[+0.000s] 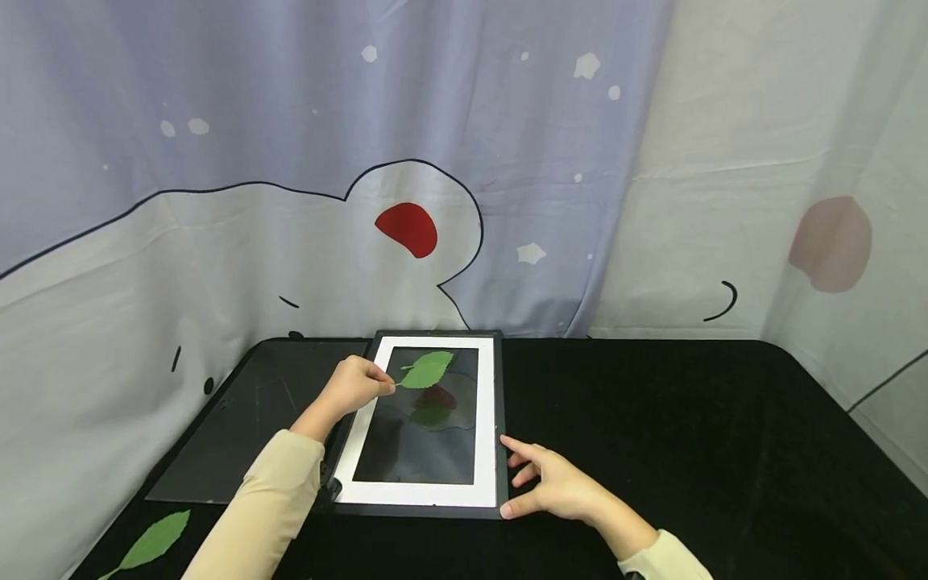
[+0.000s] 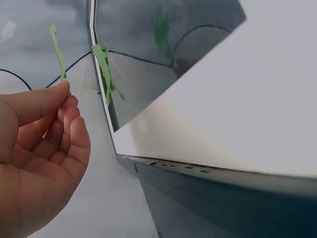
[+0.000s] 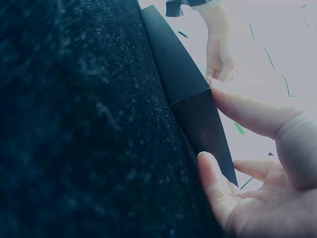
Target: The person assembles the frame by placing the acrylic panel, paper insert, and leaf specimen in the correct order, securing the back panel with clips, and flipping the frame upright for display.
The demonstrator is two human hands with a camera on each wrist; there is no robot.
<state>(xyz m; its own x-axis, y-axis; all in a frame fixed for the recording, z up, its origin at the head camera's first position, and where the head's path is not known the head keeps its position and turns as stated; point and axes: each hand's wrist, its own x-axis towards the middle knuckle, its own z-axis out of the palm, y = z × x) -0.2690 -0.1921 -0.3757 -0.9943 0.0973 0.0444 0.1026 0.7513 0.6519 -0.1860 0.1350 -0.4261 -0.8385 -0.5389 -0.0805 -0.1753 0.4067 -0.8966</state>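
A black picture frame (image 1: 435,511) with a white mat and a dark, glossy middle lies on the black table. My left hand (image 1: 357,382) pinches a green leaf (image 1: 426,372) by its stem, over the frame's upper left. In the left wrist view the held leaf (image 2: 58,52) appears edge-on. Another green leaf shape (image 2: 103,72) shows against the glossy middle there; I cannot tell whether it is a leaf or a reflection. My right hand (image 1: 554,483) touches the frame's right side, thumb (image 3: 247,106) at the near corner and fingers along the edge.
To the left of the frame lies a flat dark grey panel (image 1: 225,443). A loose green leaf (image 1: 155,538) rests at the table's near left. The black table (image 1: 689,451) extends to the right, and a printed curtain (image 1: 290,250) hangs behind.
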